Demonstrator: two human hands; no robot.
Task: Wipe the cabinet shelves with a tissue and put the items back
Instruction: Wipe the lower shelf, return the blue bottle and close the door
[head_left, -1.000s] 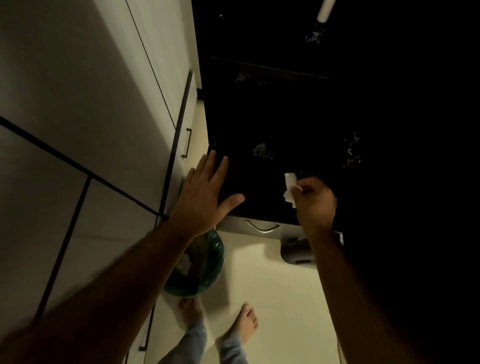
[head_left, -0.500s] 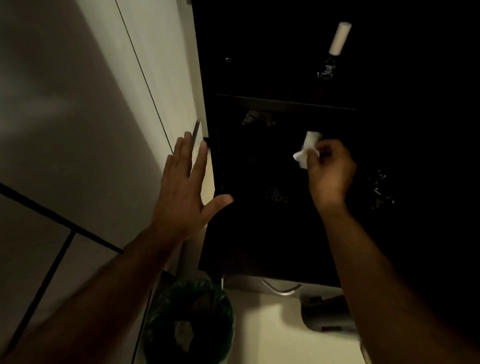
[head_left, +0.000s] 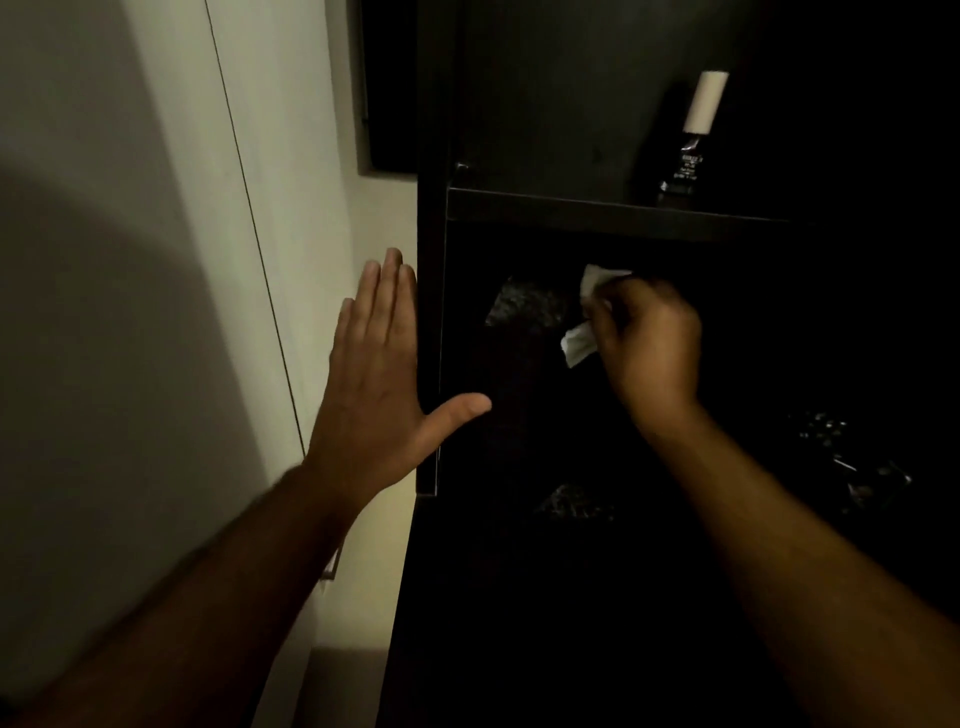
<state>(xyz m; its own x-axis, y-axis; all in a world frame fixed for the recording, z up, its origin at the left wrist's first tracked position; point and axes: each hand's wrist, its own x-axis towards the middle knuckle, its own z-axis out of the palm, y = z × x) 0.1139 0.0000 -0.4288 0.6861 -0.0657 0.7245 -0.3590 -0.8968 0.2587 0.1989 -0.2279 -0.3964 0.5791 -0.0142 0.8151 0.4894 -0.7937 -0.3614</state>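
One tissue (head_left: 582, 340) is all I am working with, a crumpled white wad that I am pinching in my right hand (head_left: 647, 345), fingers curled round it so that the paper is poking out on the side toward the cabinet wall. I am holding it inside the dark cabinet, in the compartment just under the upper shelf (head_left: 597, 210), and whether it is touching a surface I cannot tell, since the interior is nearly black. I am judging that I am in the wiping step, reaching toward the back of this compartment. My left hand (head_left: 382, 384) is lying flat and spread, fingers straight and together, thumb splayed out, pressing against the cabinet's side panel (head_left: 431, 291) at its front edge, beside the pale wall (head_left: 156, 260); its grip is holding nothing. On the upper shelf a dark bottle with a white cap (head_left: 693, 137) is standing upright, well apart from the tissue. Faint glinting shapes (head_left: 524, 304) are sitting near the tissue and lower down, too dim to name. Next I am likely needing to press the tissue down and sweep along the shelf, steering round whatever is sitting there.
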